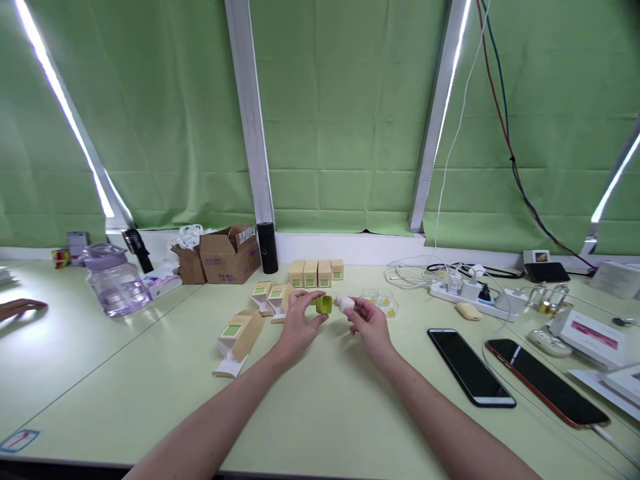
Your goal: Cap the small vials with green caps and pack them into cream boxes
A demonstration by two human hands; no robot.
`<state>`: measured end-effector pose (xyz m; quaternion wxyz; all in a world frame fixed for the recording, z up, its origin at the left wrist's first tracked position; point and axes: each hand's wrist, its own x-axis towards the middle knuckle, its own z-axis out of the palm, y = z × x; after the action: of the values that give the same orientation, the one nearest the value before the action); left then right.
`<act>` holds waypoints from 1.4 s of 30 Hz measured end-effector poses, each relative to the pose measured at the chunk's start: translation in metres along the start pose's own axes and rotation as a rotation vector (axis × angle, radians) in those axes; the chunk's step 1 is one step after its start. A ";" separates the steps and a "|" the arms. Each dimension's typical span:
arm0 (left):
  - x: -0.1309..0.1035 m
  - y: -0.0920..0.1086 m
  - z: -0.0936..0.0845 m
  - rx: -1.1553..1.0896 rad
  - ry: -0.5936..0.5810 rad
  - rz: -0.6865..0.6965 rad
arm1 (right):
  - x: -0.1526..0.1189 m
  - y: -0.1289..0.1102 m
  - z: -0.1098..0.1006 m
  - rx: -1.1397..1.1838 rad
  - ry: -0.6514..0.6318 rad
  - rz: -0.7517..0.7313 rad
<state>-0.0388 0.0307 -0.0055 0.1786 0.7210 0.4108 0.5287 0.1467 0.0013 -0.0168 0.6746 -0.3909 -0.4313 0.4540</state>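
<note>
Between the fingers of my left hand is a small olive-green cup-like piece, its hollow side facing right. My right hand pinches a small white rounded piece close to the green one; whether the two touch I cannot tell. Left of my left hand lies an opened cardboard box with a green label and its flap out. Two more opened boxes sit behind it. Just past my right hand is a clear tray holding several small yellow-and-clear pieces.
Several closed small boxes stand in a row at the back. Two phones lie to the right, near a power strip with cables. A purple water jug, a large carton and another person's hand are left.
</note>
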 end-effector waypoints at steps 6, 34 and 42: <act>-0.002 0.003 0.000 0.085 -0.082 0.124 | -0.003 0.007 0.001 -0.125 -0.061 -0.119; -0.006 0.012 0.001 0.150 -0.162 0.240 | -0.009 0.000 0.003 -0.225 -0.118 -0.116; -0.007 0.010 0.002 0.150 -0.164 0.248 | -0.009 0.004 0.004 -0.214 -0.113 -0.111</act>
<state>-0.0333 0.0194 -0.0036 0.0909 0.8183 0.3409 0.4539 0.1398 -0.0055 -0.0212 0.6278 -0.4100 -0.5355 0.3886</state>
